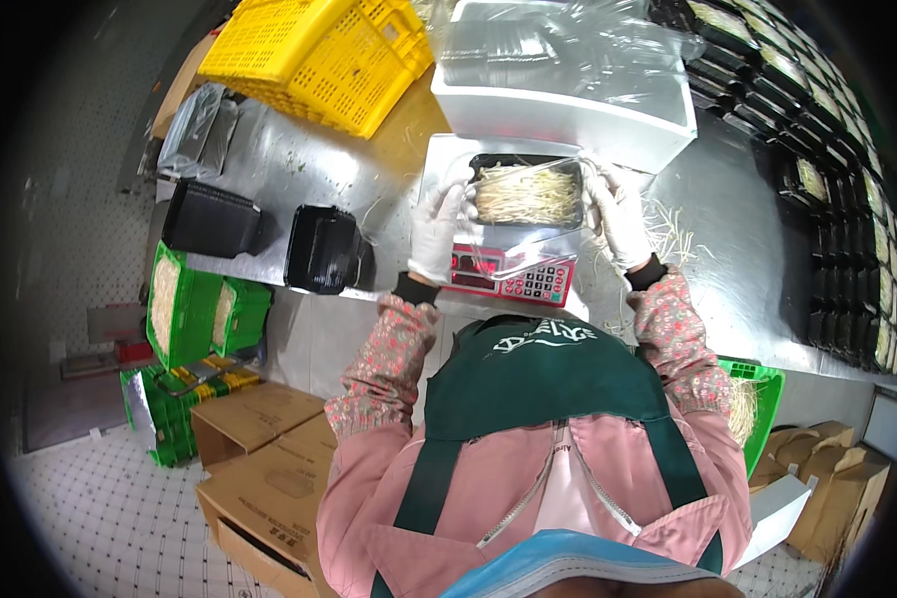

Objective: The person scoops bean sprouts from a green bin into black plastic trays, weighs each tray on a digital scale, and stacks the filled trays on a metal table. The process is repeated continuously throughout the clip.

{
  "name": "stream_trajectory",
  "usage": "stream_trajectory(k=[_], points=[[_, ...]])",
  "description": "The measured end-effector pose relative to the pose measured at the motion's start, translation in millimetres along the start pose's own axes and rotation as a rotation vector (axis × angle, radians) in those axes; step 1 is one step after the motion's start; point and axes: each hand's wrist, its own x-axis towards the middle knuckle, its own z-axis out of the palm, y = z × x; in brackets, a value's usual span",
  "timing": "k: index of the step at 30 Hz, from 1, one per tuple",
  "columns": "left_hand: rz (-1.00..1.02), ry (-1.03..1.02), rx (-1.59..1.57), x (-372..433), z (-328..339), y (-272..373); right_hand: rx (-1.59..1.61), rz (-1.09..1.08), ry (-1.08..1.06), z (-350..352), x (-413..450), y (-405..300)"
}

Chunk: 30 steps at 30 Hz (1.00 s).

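Observation:
A black plastic tray (527, 193) full of pale, thin bean sprouts sits on the metal plate of a red digital scale (519, 278). My left hand (441, 224), in a white glove, is at the tray's left side, its fingers on the rim. My right hand (619, 213), gloved too, holds the right side near the upper corner. Clear plastic film stretches over the tray between both hands and hangs over part of the scale's keypad. Loose sprouts (661, 232) lie beside my right wrist.
Beyond the scale stands a white foam box (560, 105) with clear film. Yellow crates (336, 67) are at upper left; stacked black trays (325, 247) are at left. Filled trays (845, 284) line the right. Green crates (187, 299) and cardboard boxes (269, 478) stand below.

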Motion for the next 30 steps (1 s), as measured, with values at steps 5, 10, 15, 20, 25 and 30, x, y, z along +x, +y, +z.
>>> stream_trajectory(k=[5, 10, 15, 20, 25, 30], points=[[-0.218, -0.188, -0.278, -16, 32, -20, 0.039, -0.019, 0.107, -10, 5, 20], [-0.276, -0.254, -0.509, -18, 43, -28, 0.128, -0.008, 0.14, -18, -4, 19], [-0.184, -0.279, -0.384, -12, 42, -25, 0.281, 0.007, 0.132, -26, -13, 30], [-0.166, -0.203, -0.435, -17, 50, -42, 0.216, -0.058, 0.137, -20, -22, 19], [-0.038, -0.203, -0.151, -27, 71, -18, -0.134, -0.119, 0.245, -28, -18, 33], [-0.066, -0.127, -0.289, -33, 77, -23, -0.48, -0.443, 0.411, -17, -17, 21]])
